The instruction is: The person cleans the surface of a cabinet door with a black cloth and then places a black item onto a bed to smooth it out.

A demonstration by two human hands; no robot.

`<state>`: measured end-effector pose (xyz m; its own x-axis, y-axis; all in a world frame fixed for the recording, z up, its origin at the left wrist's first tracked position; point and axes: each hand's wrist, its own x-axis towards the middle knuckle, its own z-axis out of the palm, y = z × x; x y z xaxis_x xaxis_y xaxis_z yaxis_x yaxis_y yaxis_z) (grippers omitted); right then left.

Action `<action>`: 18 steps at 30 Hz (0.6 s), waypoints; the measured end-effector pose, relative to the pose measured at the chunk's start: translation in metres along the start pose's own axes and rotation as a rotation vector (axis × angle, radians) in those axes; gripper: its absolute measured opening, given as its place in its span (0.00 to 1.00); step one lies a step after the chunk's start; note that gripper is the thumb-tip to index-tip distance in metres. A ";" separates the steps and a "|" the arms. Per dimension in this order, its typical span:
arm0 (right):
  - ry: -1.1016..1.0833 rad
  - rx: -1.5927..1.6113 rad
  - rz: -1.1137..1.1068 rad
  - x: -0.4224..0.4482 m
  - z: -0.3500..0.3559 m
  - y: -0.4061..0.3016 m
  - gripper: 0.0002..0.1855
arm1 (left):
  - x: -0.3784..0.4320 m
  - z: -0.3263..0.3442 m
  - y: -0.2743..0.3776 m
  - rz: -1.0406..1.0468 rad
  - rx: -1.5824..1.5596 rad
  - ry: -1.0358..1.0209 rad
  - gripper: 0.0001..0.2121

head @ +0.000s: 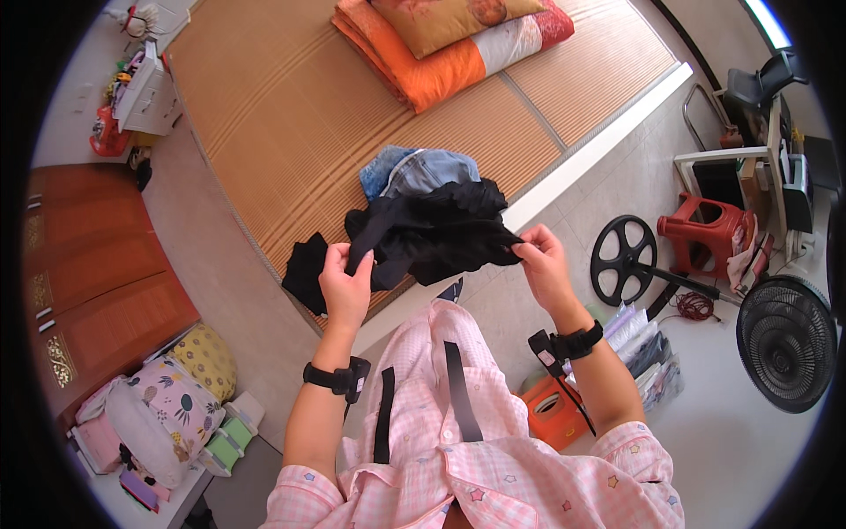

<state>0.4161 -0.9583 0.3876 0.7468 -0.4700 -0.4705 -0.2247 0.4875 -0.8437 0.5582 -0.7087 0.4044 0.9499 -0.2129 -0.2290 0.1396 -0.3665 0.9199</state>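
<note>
A black cloth garment [456, 231] is stretched between my two hands near the edge of a bed covered with a woven mat [277, 132]. My left hand [347, 284] pinches its left part between thumb and fingers. Its right end is gripped by the fingertips of my right hand [545, 264]. Just beyond the black cloth lies blue denim clothing [433, 172], partly covered by it. Another piece of black cloth [305, 274] rests on the mat to the left of my left hand. The folds hide the garment's exact shape.
A folded orange quilt [443, 73] and a cushion [456, 23] lie at the far side of the mat. On the right stand a red plastic stool [704, 228], a black fan [786, 344] and a round black base [623, 261]. Bagged items [648, 350] and an orange box [555, 413] are near my right forearm.
</note>
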 end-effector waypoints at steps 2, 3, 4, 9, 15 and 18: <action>-0.117 0.074 0.228 0.001 0.002 -0.003 0.08 | -0.001 -0.005 0.012 0.014 -0.025 -0.026 0.08; -0.121 0.107 0.352 -0.003 0.003 0.001 0.10 | -0.004 -0.010 0.015 -0.001 0.023 -0.081 0.07; -0.068 0.068 0.450 -0.007 0.007 0.004 0.11 | -0.006 -0.013 0.018 -0.015 0.071 -0.137 0.06; -0.015 -0.024 0.865 -0.026 0.004 0.030 0.20 | -0.020 -0.033 0.010 0.035 0.202 -0.179 0.07; -0.260 -0.699 0.589 -0.023 0.001 0.000 0.09 | -0.009 -0.054 0.046 -0.265 -0.358 -0.213 0.09; -0.125 -0.228 0.244 -0.008 0.025 -0.048 0.15 | 0.009 -0.070 0.073 -0.277 -0.559 -0.152 0.09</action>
<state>0.4370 -0.9598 0.4385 0.7216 -0.2597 -0.6417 -0.5289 0.3912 -0.7531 0.5963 -0.6738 0.4922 0.8133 -0.3191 -0.4865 0.5376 0.0925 0.8381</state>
